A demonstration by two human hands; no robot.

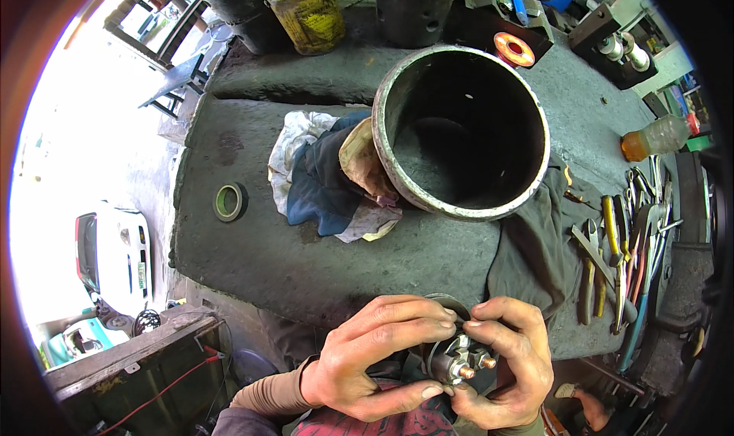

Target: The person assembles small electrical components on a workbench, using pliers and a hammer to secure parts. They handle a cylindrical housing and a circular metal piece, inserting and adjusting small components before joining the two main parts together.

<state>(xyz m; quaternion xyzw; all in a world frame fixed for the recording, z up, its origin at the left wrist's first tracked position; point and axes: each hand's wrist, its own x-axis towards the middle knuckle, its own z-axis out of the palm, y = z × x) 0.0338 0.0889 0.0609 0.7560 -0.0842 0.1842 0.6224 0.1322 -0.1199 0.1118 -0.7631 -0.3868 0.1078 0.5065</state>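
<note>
Close in front of my body, above the near edge of the workbench, both hands hold a round, dark electrical part with two copper terminal studs (456, 365). The studs carry silvery nuts and point toward the lower right. My left hand (382, 352) grips the part from the left, fingers over its top and thumb below. My right hand (511, 359) closes round the other side, fingertips at the upper rim and thumb underneath. Behind the fingers shows the edge of a thin round metal disc (447, 302). My fingers hide much of the part.
A large open metal cylinder (462, 207) stands on the workbench (306, 268) beside crumpled rags (321, 176). Left lies a tape roll (229, 203). Pliers and other hand tools (619, 245) crowd the right, near a bottle of amber liquid (656, 138). Another person's limb (592, 411) shows lower right.
</note>
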